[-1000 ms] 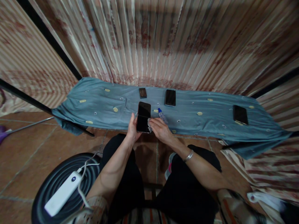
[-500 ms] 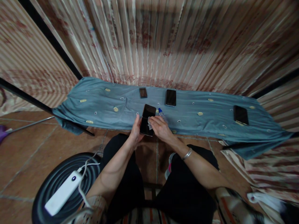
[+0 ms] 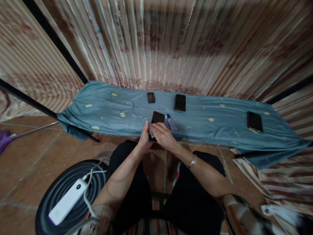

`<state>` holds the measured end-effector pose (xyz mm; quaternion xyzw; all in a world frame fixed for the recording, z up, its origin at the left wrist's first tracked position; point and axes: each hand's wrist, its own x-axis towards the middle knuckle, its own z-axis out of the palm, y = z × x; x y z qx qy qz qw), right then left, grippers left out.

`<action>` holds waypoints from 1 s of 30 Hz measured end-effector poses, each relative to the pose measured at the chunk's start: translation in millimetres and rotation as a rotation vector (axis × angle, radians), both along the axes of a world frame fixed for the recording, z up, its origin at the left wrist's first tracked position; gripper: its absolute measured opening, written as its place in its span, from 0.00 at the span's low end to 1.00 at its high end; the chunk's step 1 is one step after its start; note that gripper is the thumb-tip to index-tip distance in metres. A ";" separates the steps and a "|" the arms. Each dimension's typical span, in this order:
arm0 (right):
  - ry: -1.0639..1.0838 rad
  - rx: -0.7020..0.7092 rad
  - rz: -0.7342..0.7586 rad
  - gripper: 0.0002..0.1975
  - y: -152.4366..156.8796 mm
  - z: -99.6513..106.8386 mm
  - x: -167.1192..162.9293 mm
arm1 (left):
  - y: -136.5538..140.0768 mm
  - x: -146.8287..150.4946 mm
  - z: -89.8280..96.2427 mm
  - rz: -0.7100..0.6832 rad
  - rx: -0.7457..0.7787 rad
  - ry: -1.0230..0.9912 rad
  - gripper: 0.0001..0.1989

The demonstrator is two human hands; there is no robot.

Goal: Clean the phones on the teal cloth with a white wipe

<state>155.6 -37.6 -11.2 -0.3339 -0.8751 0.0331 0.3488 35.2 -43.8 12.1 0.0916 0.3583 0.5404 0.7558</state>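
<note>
My left hand (image 3: 144, 138) grips the left edge of a dark phone (image 3: 158, 117) that looks folding, with two halves meeting at a line. My right hand (image 3: 164, 135) is closed on a crumpled greyish-white cloth (image 3: 151, 132), pressed against the phone's lower half. The right fingers hide much of the screen. Just right of the phone lies a small clear bottle (image 3: 172, 124) with a blue cap. Farther back on the blue cloth cover (image 3: 137, 122) are a small dark square object (image 3: 151, 97) and a second phone (image 3: 180, 103).
Another dark phone (image 3: 254, 121) lies toward the right end of the cover. A pleated curtain (image 3: 156, 49) hangs behind. On a round black ridged stool top (image 3: 95, 181) at lower left rests a white power bank (image 3: 67, 202) with a cable. Black poles (image 3: 56, 42) slant at both sides.
My right hand has slid the cloth left across the phone's lower half, and the bottle shows more fully. My left hand keeps its hold. The view has shifted slightly.
</note>
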 end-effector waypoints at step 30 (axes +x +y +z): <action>0.103 -0.091 -0.019 0.16 -2.7 -13.0 31.2 | 12.2 -15.7 7.9 0.104 0.056 0.047 0.32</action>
